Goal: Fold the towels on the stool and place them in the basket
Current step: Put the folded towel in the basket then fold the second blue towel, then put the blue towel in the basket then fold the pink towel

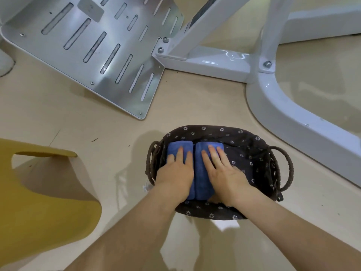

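while both flat, open hands, left hand [176, 171] and right hand [224, 171], press folded blue towels [202, 184] into the basket [259, 151] at lower centre, gripping nothing, placing looks finished; next, lift away.

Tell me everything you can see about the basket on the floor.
The basket is oval, lined with dark brown cloth printed with small white flowers, and has a braided rope handle at each end. It sits upright on the beige floor, right of the yellow stool. Two folded blue towels lie side by side in its left half; the left hand and right hand press flat on them.
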